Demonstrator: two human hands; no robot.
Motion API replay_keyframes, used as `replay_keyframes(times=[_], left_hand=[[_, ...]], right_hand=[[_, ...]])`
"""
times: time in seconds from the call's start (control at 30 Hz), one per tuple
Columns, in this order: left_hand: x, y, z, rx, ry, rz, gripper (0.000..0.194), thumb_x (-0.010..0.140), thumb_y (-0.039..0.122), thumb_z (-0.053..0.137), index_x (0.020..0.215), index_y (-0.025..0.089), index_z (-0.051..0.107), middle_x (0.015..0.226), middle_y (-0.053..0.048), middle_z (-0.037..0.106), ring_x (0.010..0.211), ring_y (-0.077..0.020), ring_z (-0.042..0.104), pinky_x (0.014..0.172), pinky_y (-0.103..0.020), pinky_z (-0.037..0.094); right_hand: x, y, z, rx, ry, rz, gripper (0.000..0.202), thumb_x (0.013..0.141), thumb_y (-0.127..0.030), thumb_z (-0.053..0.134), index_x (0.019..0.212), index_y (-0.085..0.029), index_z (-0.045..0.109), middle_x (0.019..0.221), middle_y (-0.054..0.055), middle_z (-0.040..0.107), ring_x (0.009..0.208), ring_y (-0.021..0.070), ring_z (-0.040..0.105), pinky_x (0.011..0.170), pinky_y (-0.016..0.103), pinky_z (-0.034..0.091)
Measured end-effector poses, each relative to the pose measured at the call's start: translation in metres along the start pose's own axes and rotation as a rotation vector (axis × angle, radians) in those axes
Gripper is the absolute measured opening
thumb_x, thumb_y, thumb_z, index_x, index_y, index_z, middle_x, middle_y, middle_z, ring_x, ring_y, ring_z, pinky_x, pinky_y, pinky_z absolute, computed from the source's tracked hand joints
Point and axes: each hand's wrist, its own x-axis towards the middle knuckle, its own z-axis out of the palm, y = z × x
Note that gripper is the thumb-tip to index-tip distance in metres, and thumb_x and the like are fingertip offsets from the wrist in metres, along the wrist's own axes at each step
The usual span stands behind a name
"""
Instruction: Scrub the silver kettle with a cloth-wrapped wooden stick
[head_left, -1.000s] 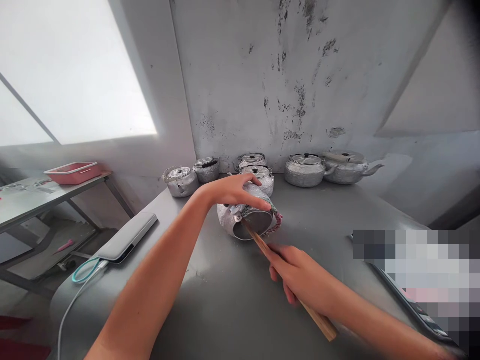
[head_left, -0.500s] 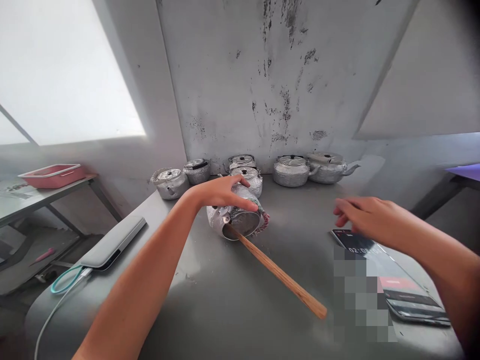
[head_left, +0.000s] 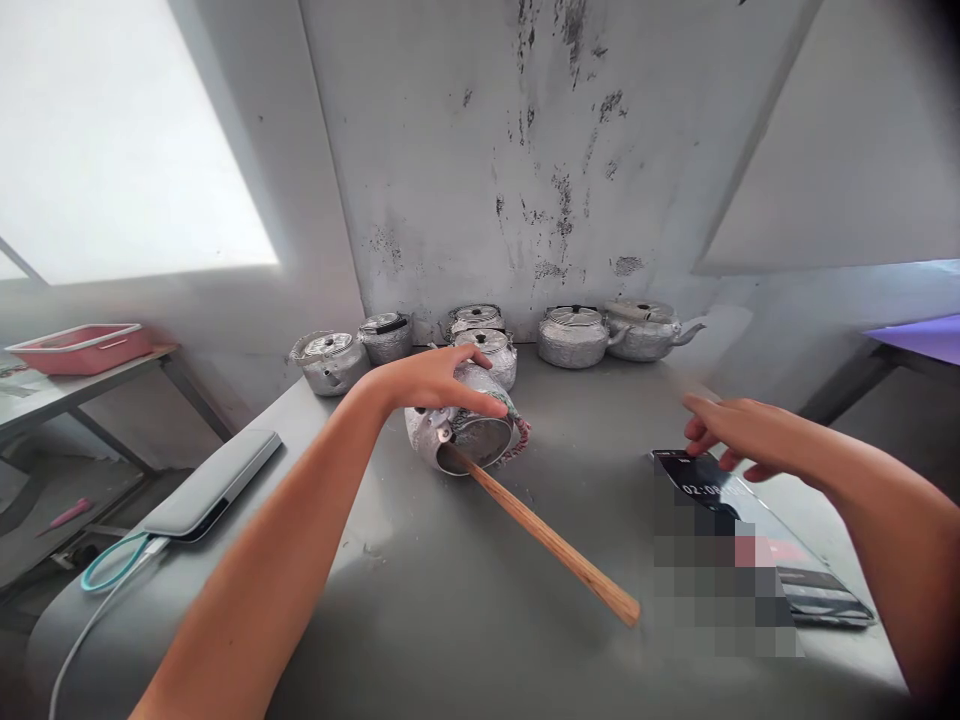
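Note:
A dented metal kettle (head_left: 427, 435) lies tipped on the grey table, its round opening facing me. My left hand (head_left: 446, 380) rests over its top, thumb and fingers spread around the body. A wooden stick (head_left: 559, 545) pokes out of the opening, and its far end is hidden inside. Beside the kettle's right side hangs a red and green wrapped handle (head_left: 523, 437). My right hand (head_left: 739, 435) hovers above a phone (head_left: 690, 470) at the right, fingers apart and slightly curled, holding nothing.
Several metal kettles (head_left: 574, 338) stand along the wall at the table's back. A grey power bank (head_left: 214, 487) with a cable lies on the left edge. Further left, a pink basket (head_left: 82, 352) sits on another table. A purple surface (head_left: 926, 338) shows at the right.
The view has shifted slightly. My right hand has moved a little to the right relative to the phone, with its fingers more spread. My left hand keeps its place on the kettle.

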Motion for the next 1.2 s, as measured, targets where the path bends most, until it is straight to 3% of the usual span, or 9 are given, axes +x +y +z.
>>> replay_keyframes(times=[0.4, 0.9, 1.03, 1.2], left_hand=[[0.0001, -0.0009, 0.0, -0.002, -0.011, -0.005, 0.088, 0.066, 0.081, 0.064, 0.137, 0.031, 0.047, 0.103, -0.003, 0.063, 0.089, -0.0257, 0.06, 0.07, -0.03, 0.04], [0.0005, -0.0014, 0.0, -0.005, -0.008, -0.002, 0.087, 0.067, 0.08, 0.065, 0.137, 0.032, 0.047, 0.106, -0.003, 0.062, 0.092, -0.0253, 0.059, 0.072, -0.029, 0.041], [0.0, -0.0014, -0.0005, 0.0, -0.007, -0.003, 0.087, 0.068, 0.08, 0.065, 0.137, 0.031, 0.047, 0.109, -0.004, 0.063, 0.093, -0.0257, 0.059, 0.073, -0.03, 0.041], [-0.0002, -0.0006, -0.0007, -0.007, -0.007, 0.012, 0.085, 0.069, 0.077, 0.066, 0.138, 0.031, 0.047, 0.122, -0.005, 0.062, 0.102, -0.0271, 0.059, 0.08, -0.03, 0.042]], right_hand=[[-0.0015, 0.0004, -0.0037, 0.033, 0.02, -0.026, 0.042, 0.092, -0.05, 0.036, 0.084, -0.018, 0.062, 0.104, 0.02, 0.074, 0.07, 0.0254, 0.065, 0.063, 0.039, 0.049], [-0.0039, -0.0054, -0.0031, 0.022, 0.036, -0.048, 0.046, 0.099, -0.049, 0.032, 0.09, -0.017, 0.064, 0.102, 0.013, 0.074, 0.067, 0.0197, 0.063, 0.059, 0.034, 0.046], [-0.0027, -0.0063, -0.0035, 0.015, 0.052, -0.055, 0.041, 0.101, -0.051, 0.041, 0.102, -0.017, 0.065, 0.1, 0.006, 0.071, 0.072, 0.0142, 0.063, 0.066, 0.031, 0.052], [0.0002, -0.0051, -0.0005, -0.001, 0.037, -0.068, 0.031, 0.099, -0.044, 0.053, 0.109, -0.018, 0.066, 0.106, 0.006, 0.07, 0.084, 0.016, 0.067, 0.077, 0.034, 0.057]])
